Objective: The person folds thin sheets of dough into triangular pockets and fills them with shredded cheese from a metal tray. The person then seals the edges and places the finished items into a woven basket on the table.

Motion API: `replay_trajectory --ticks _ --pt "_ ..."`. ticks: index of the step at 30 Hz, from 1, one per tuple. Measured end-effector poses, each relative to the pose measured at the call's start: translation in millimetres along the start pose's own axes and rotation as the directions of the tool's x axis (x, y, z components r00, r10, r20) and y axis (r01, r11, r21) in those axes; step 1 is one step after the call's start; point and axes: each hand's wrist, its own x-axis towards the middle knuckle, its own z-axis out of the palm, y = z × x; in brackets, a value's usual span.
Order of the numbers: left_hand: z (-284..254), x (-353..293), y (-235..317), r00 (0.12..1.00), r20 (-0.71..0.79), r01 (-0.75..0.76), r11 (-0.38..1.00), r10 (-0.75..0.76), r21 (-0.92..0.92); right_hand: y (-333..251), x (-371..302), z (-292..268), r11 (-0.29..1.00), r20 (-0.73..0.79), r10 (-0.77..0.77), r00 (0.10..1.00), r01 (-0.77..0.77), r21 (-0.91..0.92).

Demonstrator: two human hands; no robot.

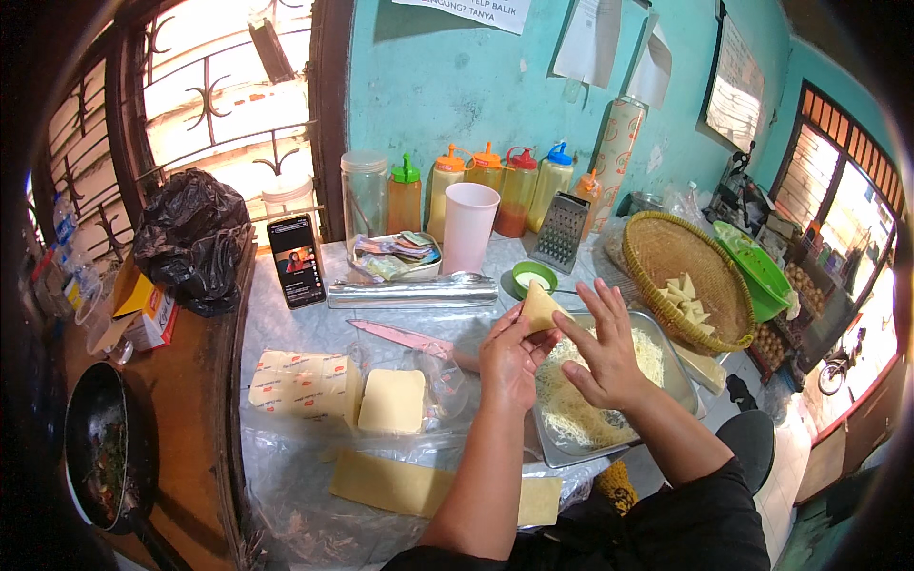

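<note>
Folding, apparently: left hand pinches pale-yellow triangular dough parcel near far-left corner of rectangular metal tray; right hand, fingers spread, touches parcel. Next move likely calls for light edge pressing.

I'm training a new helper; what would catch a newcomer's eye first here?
First, probably, the pale yellow triangular dough parcel in the grip of the bare left hand, near the centre. Then the row of plastic squeeze bottles with bright caps along the turquoise painted wall behind. At right, the round tan woven basket holds similar pale triangles.
</note>
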Motion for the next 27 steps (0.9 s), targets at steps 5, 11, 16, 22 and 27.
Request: replay_trajectory --ticks 5,11,16,22,27 --pt "4 -2 -1 1.000 0.003 -0.003 1.000 0.003 0.008 5 3 -3 0.972 -0.107 0.122 0.987 -0.097 0.216" --pt "6 -4 2 0.998 0.061 -0.001 1.000 0.003 -0.029 -1 -4 -5 0.971 -0.127 -0.110 0.986 0.079 -0.228" --pt "9 -7 0 0.999 0.047 -0.011 0.999 0.009 0.042 -1 -2 -3 0.999 -0.204 0.025 0.979 -0.032 -0.029" --pt "12 -8 -2 0.998 0.059 -0.040 0.992 0.033 0.122 0 -1 -2 0.947 -0.106 -0.071 0.992 0.033 -0.319" --pt "13 -8 -6 0.997 0.026 -0.078 0.977 0.075 0.198 -3 -3 0 0.941 -0.116 -0.041 0.992 -0.001 -0.340"
